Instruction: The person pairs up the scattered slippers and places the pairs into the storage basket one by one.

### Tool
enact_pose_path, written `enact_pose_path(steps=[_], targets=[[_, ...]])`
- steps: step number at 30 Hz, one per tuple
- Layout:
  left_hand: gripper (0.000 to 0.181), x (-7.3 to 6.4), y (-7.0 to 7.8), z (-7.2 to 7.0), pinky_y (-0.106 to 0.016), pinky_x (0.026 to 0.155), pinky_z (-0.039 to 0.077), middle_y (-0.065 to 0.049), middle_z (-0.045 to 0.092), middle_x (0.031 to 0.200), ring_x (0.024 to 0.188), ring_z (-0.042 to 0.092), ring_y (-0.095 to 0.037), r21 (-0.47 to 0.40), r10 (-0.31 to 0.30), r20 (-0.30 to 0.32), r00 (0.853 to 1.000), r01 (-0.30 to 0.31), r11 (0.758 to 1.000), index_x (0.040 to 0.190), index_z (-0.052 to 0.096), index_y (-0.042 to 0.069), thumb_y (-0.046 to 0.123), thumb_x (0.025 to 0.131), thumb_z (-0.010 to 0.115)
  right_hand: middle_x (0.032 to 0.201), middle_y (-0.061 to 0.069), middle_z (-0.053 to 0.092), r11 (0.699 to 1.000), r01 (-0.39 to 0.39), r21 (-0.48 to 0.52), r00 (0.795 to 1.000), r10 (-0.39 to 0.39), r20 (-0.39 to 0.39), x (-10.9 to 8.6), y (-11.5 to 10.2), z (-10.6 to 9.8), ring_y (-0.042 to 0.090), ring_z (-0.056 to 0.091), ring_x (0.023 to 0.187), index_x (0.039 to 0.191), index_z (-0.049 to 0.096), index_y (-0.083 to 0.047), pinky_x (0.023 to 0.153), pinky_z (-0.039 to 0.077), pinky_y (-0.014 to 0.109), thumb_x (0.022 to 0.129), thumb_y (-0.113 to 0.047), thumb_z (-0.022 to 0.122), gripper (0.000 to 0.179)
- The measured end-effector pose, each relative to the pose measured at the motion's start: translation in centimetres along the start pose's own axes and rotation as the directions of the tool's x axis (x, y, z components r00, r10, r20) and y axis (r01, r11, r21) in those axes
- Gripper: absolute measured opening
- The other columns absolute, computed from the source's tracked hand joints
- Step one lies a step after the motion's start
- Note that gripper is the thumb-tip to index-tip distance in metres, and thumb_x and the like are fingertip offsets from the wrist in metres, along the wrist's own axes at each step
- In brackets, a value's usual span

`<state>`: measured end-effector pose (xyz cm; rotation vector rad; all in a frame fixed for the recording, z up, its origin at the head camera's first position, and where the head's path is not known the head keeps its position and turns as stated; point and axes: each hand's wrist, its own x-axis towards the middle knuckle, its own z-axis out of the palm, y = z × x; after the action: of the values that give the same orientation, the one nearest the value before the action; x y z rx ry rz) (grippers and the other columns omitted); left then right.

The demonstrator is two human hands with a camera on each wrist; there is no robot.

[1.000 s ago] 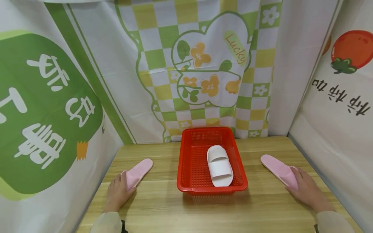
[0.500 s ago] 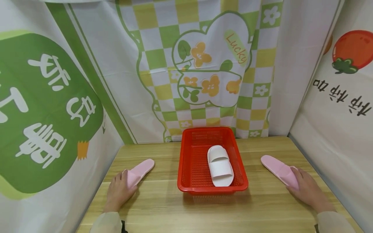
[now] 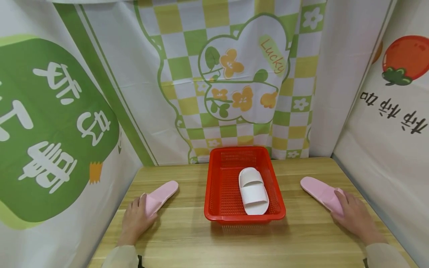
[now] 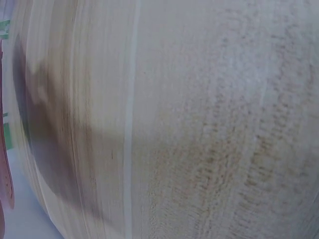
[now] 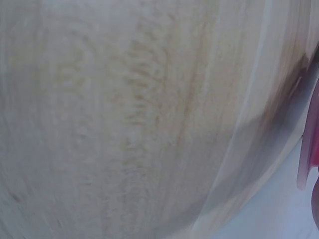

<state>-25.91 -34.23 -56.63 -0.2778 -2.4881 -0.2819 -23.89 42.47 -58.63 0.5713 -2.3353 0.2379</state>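
Note:
My left hand (image 3: 135,219) grips a pink slipper (image 3: 165,193) by its heel end, left of the basket, toe pointing away and to the right. On the other side, my right hand (image 3: 356,216) holds a second pink slipper (image 3: 318,190), its toe angled away and to the left. Only a thin strip of the left pink slipper (image 4: 6,184) shows at the edge of the left wrist view, beside a dark shadow. The right wrist view likewise catches just the rim of the right pink slipper (image 5: 306,144). Fingers are largely hidden there.
Between the hands stands a red plastic basket (image 3: 212,186) with perforated walls. Inside it lies a white slipper (image 3: 254,195) with two bands showing. The wood-grain table (image 3: 187,245) is bounded by printed cloth walls (image 3: 124,67) at the back and both sides.
Both pink slippers have shifted slightly, their toes a little higher in the head view; the left one also moved a touch right. Both hands keep their hold, and the basket stays put.

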Motion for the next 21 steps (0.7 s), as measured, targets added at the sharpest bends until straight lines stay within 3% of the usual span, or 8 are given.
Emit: enact_pose_path(steps=[2, 9, 21], targets=[[0.08, 0.0, 0.0, 0.0, -0.06, 0.072, 0.045, -0.033, 0.055, 0.108, 0.087, 0.053, -0.053, 0.001, 0.015, -0.018, 1.0, -0.015, 1.0, 0.127, 0.048, -0.008, 0.03, 0.063, 0.077, 0.109, 0.036, 0.051, 0.999, 0.031, -0.025, 0.998, -0.032, -0.054, 0.3, -0.1, 0.0, 0.054, 0.052, 0.091, 0.124, 0.052, 0.01, 0.072, 0.042, 0.064, 0.093, -0.063, 0.033, 0.081], [0.081, 0.4, 0.3, -0.1, -0.059, 0.074, 0.045, -0.032, 0.055, 0.109, 0.089, 0.053, -0.052, 0.006, 0.054, -0.048, 0.997, -0.054, 0.999, 0.128, 0.048, -0.008, 0.031, 0.063, 0.076, 0.108, 0.038, 0.052, 0.995, 0.065, -0.07, 0.986, -0.075, -0.147, 1.4, -0.5, -0.5, 0.055, 0.051, 0.085, 0.121, 0.055, 0.011, 0.072, 0.041, 0.063, 0.094, -0.059, 0.038, 0.076], [0.082, 1.3, 1.3, -0.7, -0.059, 0.078, 0.044, -0.032, 0.054, 0.112, 0.091, 0.053, -0.051, -0.013, 0.077, -0.076, 0.994, -0.078, 0.997, 0.131, 0.047, -0.008, 0.032, 0.065, 0.074, 0.115, 0.036, 0.049, 0.996, 0.037, -0.086, 0.992, -0.047, -0.116, 2.9, -0.9, -1.7, 0.055, 0.048, 0.096, 0.124, 0.052, 0.007, 0.08, 0.039, 0.066, 0.094, -0.064, 0.033, 0.08]])
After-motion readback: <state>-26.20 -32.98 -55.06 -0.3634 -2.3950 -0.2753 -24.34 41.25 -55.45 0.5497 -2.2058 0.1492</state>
